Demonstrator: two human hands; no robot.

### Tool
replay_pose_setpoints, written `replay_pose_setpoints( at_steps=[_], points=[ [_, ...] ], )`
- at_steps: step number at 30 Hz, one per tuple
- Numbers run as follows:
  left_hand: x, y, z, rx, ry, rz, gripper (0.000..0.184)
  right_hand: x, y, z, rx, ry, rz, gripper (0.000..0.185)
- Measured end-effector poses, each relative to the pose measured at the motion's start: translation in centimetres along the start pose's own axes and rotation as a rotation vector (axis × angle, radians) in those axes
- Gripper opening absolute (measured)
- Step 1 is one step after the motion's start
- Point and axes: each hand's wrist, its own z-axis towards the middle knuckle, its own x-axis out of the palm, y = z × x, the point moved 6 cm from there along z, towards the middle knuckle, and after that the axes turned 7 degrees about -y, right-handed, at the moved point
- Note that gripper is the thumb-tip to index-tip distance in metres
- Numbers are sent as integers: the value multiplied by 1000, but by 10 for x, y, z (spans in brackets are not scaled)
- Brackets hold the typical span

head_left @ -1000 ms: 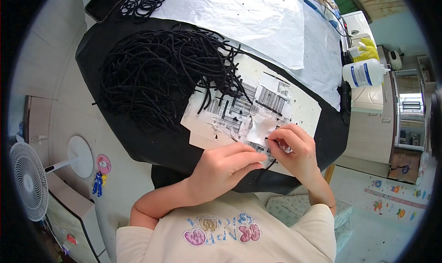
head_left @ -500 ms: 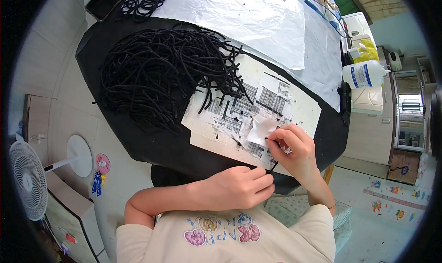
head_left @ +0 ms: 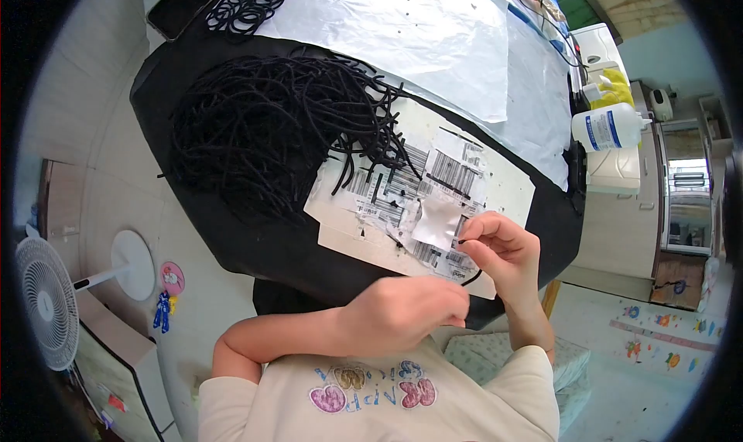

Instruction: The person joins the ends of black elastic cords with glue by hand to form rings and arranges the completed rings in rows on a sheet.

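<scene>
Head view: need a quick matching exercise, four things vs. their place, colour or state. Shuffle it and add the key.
Things:
1. tangled cord heap
2. white paper square
3. right hand
4. bottle

Descriptions:
A. white and blue
B. lying over the barcode labels
C. black, mostly on the black cover
D. pinching a small black tip

Pairs: 1-C, 2-B, 3-D, 4-A

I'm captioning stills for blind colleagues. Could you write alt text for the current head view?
A person's right hand pinches a black cord end over a barcode-labelled board, with the left hand, blurred, near the board's closest edge. A large heap of black cords overlaps the board's left side on a black work surface.
</scene>
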Motion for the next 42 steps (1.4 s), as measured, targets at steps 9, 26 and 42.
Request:
replay_pose_setpoints(
  at_steps=[9, 26, 42],
  points=[
    [-51, 15, 1, -299, -361, -140, 18, 25, 15, -1, 47, 85, 327, 12],
    [-50, 27, 0, -372, -354, -115, 12, 35, 19, -4, -5, 135, 226, 12],
    [-50, 30, 0, -435, -340, -200, 11, 36, 18, -4, -27, 69, 116, 14]
  ],
)
